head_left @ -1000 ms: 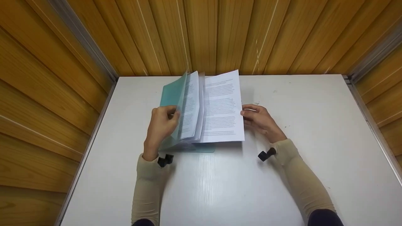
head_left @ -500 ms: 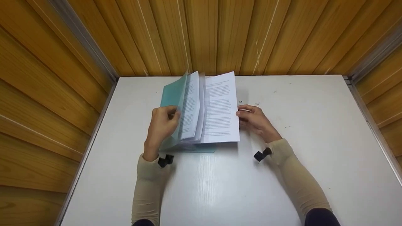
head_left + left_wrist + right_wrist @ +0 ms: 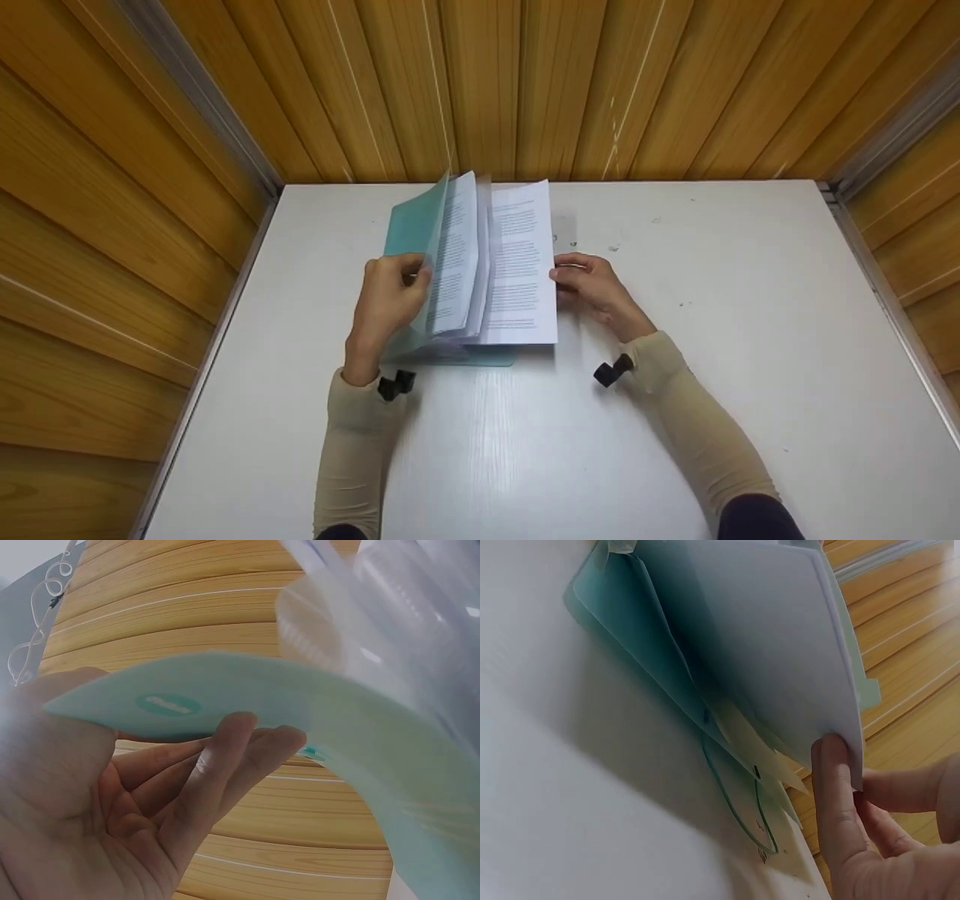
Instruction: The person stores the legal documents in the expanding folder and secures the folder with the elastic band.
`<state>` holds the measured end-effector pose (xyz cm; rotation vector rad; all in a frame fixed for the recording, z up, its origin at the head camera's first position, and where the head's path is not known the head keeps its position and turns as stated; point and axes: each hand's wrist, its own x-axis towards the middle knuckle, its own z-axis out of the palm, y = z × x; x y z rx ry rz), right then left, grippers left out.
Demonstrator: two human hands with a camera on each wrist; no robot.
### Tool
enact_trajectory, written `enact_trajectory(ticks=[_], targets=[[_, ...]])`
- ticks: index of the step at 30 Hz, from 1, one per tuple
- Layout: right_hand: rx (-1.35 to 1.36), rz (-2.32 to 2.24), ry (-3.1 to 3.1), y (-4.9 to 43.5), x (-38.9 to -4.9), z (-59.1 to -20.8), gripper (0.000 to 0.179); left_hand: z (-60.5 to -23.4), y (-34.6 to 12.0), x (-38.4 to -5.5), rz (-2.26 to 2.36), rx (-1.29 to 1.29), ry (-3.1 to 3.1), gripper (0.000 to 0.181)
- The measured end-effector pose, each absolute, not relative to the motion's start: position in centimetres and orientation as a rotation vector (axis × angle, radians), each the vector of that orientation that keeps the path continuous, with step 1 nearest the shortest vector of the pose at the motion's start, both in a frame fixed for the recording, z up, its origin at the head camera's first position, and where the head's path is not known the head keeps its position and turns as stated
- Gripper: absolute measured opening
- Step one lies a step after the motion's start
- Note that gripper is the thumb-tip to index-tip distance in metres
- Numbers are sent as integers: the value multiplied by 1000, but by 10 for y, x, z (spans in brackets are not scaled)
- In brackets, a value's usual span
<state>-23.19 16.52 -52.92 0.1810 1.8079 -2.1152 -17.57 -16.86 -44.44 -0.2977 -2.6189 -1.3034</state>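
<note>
A teal expanding file folder (image 3: 414,225) stands partly open at the back middle of the table in the head view. My left hand (image 3: 386,300) pinches the outer edge of its bendy front cover (image 3: 225,682) and holds it back to the left. With thumb and fingers, my right hand (image 3: 598,291) grips the right edge of a white printed sheaf (image 3: 517,262), which reaches in between the dividers. Other printed sheets (image 3: 454,262) sit in the pocket farther left. In the right wrist view the sheaf's white underside (image 3: 757,622) is tilted above the teal back cover (image 3: 622,615).
The folder lies on a white table (image 3: 480,450) that ends at a wood-panelled wall (image 3: 555,90). A teal elastic cord (image 3: 731,817) loops out from the back cover. Clear dividers (image 3: 405,622) fan out beside the front cover.
My right hand has moved left with the printed sheaf, so less of it sticks out of the folder. My left hand and the front cover have hardly moved.
</note>
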Motion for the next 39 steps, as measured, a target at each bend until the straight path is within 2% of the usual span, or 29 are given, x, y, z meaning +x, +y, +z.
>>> enact_trajectory(ticks=[39], targets=[[99, -1944, 1992, 116, -239, -534, 30, -445, -170, -176, -1295, -301, -2611, 24]])
